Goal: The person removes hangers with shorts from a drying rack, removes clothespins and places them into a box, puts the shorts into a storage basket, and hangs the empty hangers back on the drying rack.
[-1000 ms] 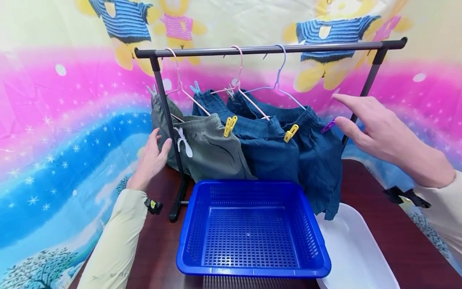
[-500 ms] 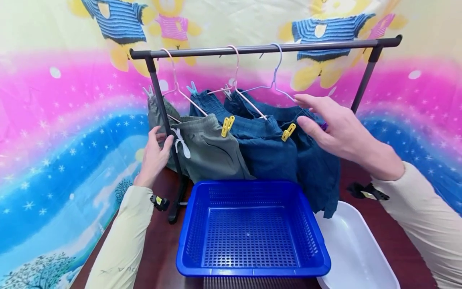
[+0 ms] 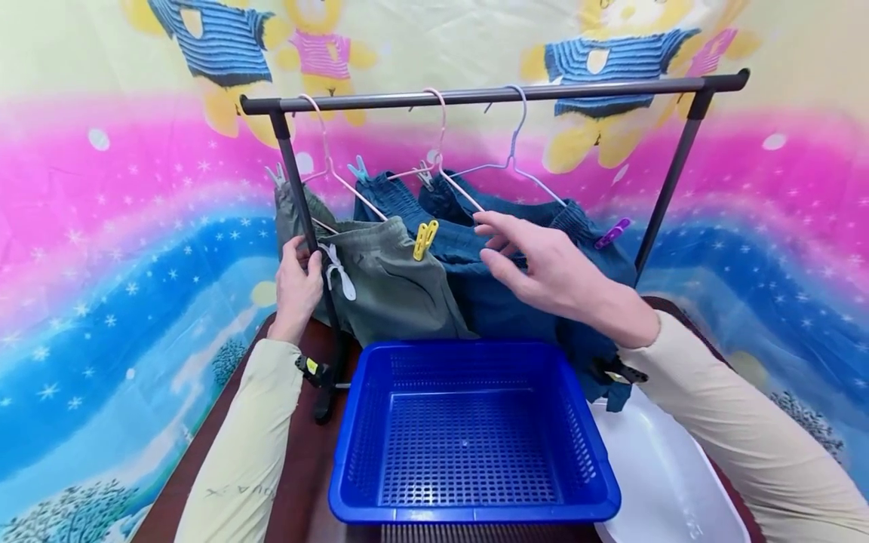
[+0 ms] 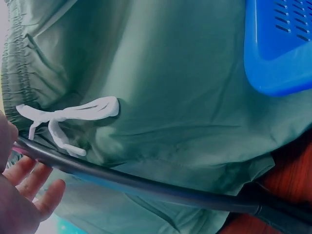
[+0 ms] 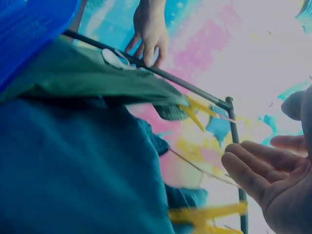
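Observation:
In the head view my left hand holds the left post of a dark clothes rack, thumb and fingers on either side of it. Beside it hang green-grey shorts with a white drawstring. My right hand stands with fingers extended in front of the middle blue shorts, overlapping their waistband and holding nothing. More dark blue shorts hang to the right, a purple clothespin on their waistband. A yellow clothespin grips the green-grey pair; another yellow clothespin shows near my right hand.
Two pink hangers and a blue hanger hook over the rack's top bar. A blue perforated basket stands in front of the rack. A white tub sits to its right. A printed cloth backdrop is behind.
My right hand has swept left from beside the purple clothespin to before the middle blue shorts, covering their yellow clothespin. My left hand has closed in on the rack post.

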Available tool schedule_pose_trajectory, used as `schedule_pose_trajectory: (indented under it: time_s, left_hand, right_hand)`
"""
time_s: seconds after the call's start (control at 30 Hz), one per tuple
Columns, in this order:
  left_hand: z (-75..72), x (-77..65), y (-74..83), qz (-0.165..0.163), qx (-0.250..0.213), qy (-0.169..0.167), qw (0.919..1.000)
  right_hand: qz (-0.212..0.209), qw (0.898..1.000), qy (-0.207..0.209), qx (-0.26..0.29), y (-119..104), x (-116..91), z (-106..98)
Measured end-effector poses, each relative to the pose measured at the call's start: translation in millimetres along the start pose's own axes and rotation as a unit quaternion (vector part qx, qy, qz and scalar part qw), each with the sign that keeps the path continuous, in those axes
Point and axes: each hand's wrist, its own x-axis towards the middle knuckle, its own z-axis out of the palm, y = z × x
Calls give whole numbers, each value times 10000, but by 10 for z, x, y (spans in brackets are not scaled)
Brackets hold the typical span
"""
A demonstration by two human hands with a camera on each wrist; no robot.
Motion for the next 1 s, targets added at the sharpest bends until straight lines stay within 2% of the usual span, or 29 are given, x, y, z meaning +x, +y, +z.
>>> schedule_pose_trajectory:
  time_s: [0.17, 0.4, 0.53, 0.67, 0.8, 1.0]
  left_hand:
    - [38, 29, -35, -43, 88, 91, 9999]
    - [37, 74, -53, 28, 280, 62, 9996]
    - [39, 64, -34, -56, 395, -81, 9992]
    - [79, 51, -14, -164, 439, -241, 9986]
    - [70, 50, -40, -139, 502, -220, 9984]
    - [18, 32, -23, -164, 524, -187, 9983]
  right_hand:
    - [362, 9993, 31, 108, -26, 82, 200]
    - [343, 9990, -8, -278, -3, 217, 507]
    - [676, 9972, -168, -284, 32, 285, 650]
    - [1021, 9942, -276, -203, 58, 306, 717]
    - [1125, 9933, -195, -170, 71, 337, 783]
    - [1337, 9904, -325, -100, 51, 425, 845]
